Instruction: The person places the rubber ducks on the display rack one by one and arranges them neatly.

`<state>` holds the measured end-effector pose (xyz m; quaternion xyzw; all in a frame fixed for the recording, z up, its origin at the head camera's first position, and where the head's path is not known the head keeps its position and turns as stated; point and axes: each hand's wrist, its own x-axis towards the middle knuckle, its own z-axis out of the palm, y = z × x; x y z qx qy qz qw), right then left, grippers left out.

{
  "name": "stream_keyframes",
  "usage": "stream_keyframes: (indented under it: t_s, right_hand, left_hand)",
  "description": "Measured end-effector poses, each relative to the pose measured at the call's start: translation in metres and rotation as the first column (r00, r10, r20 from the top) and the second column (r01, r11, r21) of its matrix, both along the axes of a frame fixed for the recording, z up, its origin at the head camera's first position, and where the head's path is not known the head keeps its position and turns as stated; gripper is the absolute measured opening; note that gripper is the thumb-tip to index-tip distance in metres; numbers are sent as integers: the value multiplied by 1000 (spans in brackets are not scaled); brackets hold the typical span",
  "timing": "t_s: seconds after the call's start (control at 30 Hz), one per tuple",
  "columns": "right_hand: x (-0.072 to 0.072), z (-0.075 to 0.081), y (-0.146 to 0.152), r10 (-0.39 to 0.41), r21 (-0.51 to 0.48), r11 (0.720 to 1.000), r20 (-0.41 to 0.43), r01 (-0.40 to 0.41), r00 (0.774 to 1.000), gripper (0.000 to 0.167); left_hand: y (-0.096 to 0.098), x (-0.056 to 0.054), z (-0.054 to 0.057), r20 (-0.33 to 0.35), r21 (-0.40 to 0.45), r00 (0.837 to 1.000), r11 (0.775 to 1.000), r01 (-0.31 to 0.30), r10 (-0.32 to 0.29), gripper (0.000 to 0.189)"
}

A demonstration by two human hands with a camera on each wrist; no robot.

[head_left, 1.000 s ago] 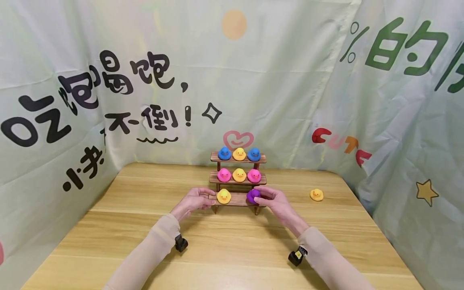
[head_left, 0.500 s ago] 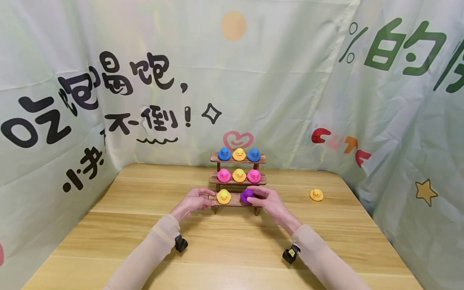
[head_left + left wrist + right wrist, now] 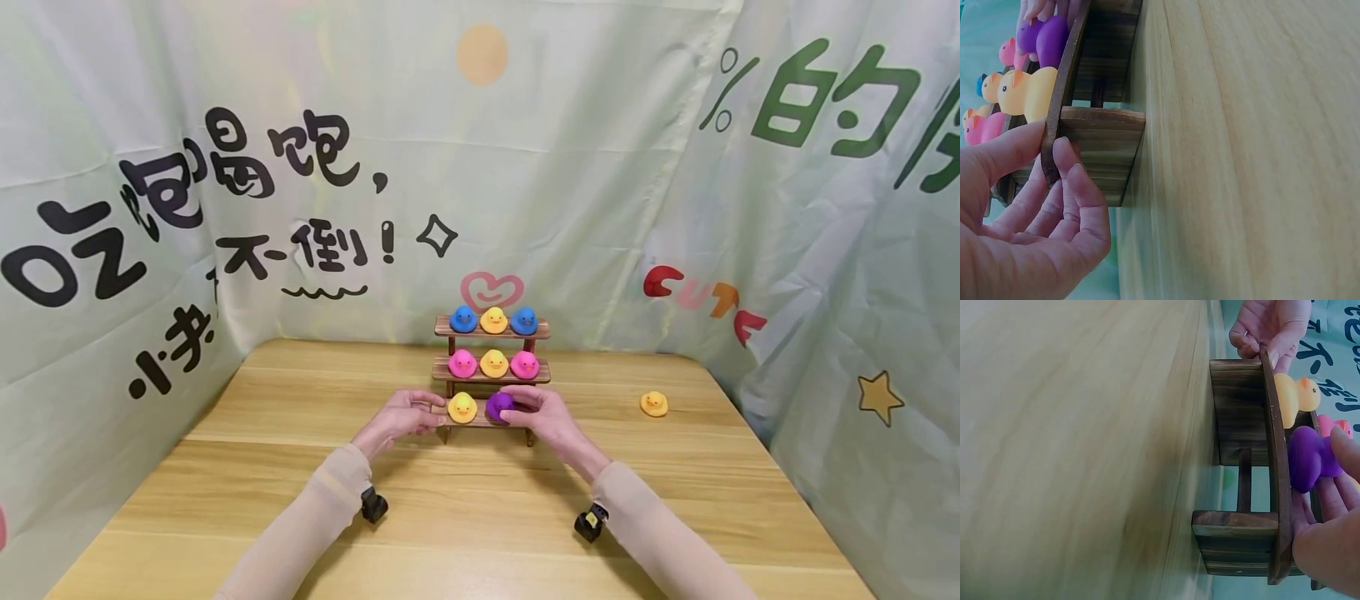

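A three-tier wooden display shelf (image 3: 1280,506) stands on the table. My left hand (image 3: 405,414) pinches the left end of its bottom board, thumb on top and fingers underneath in the left wrist view. Just inside that end sits a yellow rubber duck (image 3: 462,407), facing forward. My right hand (image 3: 547,419) holds a purple rubber duck (image 3: 498,407) between thumb and fingers, upright at the bottom board, right of the yellow one. A narrow gap separates these two ducks in the head view.
The middle tier carries a yellow duck (image 3: 494,364) between two pink ones. On the top tier a yellow duck (image 3: 494,321) sits between two blue ones. Another yellow duck (image 3: 654,404) lies on the wooden table (image 3: 465,517) at the right. Printed cloth (image 3: 570,167) surrounds the table.
My right hand has slid the purple duck leftward along the bottom board, from its right end to near the yellow duck. My left hand has stayed at the board's left end.
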<state>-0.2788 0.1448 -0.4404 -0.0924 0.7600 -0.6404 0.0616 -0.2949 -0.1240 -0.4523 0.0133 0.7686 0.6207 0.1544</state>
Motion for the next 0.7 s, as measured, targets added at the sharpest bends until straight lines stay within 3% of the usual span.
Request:
stream_keyframes:
  t_s: [0.7]
  right_hand:
    - [0, 0, -13, 12, 34, 999, -74, -10, 997, 36]
  left_hand:
    - [1, 1, 1, -8, -5, 1000, 1000, -4, 4, 31]
